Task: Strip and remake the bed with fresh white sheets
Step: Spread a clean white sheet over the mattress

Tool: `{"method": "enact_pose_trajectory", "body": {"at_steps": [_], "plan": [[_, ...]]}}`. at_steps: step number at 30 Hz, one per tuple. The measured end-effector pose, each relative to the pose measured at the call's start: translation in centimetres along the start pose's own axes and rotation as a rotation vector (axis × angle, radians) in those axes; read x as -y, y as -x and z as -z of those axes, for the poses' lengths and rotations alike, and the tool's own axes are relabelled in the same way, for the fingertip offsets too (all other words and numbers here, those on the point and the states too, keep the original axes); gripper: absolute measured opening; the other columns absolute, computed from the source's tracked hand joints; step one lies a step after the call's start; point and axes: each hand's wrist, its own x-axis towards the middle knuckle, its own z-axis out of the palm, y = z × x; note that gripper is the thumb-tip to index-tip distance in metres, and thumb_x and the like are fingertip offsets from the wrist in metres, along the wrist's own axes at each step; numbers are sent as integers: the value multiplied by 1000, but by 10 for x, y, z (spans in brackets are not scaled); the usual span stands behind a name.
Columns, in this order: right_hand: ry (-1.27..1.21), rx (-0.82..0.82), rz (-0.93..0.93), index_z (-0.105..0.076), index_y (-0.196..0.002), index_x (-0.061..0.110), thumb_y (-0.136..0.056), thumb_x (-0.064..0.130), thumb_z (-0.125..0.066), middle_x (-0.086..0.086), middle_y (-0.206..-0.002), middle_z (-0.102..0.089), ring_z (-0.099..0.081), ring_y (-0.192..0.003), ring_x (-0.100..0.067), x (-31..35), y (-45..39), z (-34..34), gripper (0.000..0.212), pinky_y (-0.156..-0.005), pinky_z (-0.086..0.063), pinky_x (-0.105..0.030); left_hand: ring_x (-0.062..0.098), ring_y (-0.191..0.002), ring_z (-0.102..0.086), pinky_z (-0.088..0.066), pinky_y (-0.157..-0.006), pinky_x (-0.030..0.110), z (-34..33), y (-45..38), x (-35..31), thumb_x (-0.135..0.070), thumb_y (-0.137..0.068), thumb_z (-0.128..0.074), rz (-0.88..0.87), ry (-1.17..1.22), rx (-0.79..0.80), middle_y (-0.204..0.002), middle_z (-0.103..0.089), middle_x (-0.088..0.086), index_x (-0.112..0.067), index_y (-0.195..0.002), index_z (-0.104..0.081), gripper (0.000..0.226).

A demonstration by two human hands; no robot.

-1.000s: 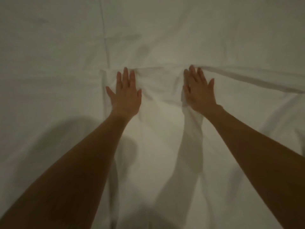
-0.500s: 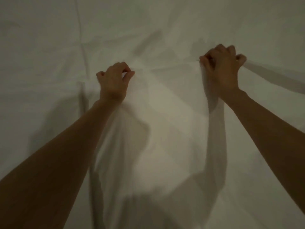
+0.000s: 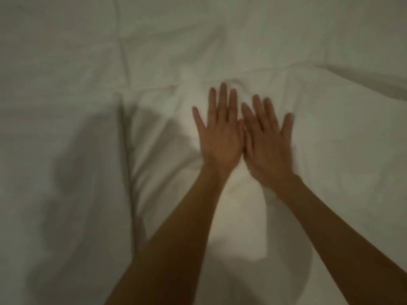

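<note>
Sheet: a white sheet [image 3: 330, 150] is spread across the whole view, so that nothing beneath it is shown.
Left hand: the left hand [image 3: 218, 137] is laid palm down on the sheet, a little right of the middle of the view; the fingers are held straight and slightly spread, pointing to the far side, and nothing is gripped.
Right hand: the right hand [image 3: 267, 144] is laid flat in the same manner, just to the right of the left hand; its fingers are straight and nothing is held.
Hands together: the inner edges of the two hands are seen touching or nearly touching; which of the two cannot be told because of blur.
Sheet relative to hands: the cloth is pressed under both palms, not pinched or lifted.
Creases: a long fold [image 3: 126, 164] is seen running from near to far, left of the hands; a raised ridge [image 3: 363, 84] is seen slanting across the far right; small wrinkles are gathered just beyond the fingertips.
Forearms: both bare forearms are seen entering from the near edge.
</note>
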Motion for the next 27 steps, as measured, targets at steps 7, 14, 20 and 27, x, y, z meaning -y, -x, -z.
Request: {"method": "enact_pose_trajectory", "body": {"at_steps": [7,14,20,27], "plan": [[-20,104,-131,-10,-154,24,-99,42,-18,-4,-162,-2,3,-149,-22,-41,39,13,59,-115,1,-54,26,-149,-1,0,-115,60,-6,102,-41,-44,-98,-20,-132,73,134,-162,-9,5,-18,-154,-15,62],[-94,168,-236,-9,-154,23,-96,43,-16,-3,-162,-1,3,-148,-26,-39,149,9,62,-114,-2,-58,29,-149,0,-5,-113,63,-7,202,-61,-48,-96,-30,-173,28,258,-162,-7,4,-17,-154,-14,68],[-146,244,-283,-22,-151,25,-97,42,-22,-5,-160,-16,-12,-147,-27,-39,284,15,57,-110,-17,-61,33,-147,-13,-15,-108,67,3,298,-67,-56,-88,-33,-267,-4,390,-159,-19,8,-18,-149,-32,72],[-537,15,-732,-64,-107,10,-89,19,-63,-9,-115,-55,-54,-107,-31,-59,397,44,20,-89,-46,-41,38,-147,9,-11,-105,73,9,377,-77,-65,-70,-51,-404,-124,563,-161,11,9,-27,-154,-11,100]]}}
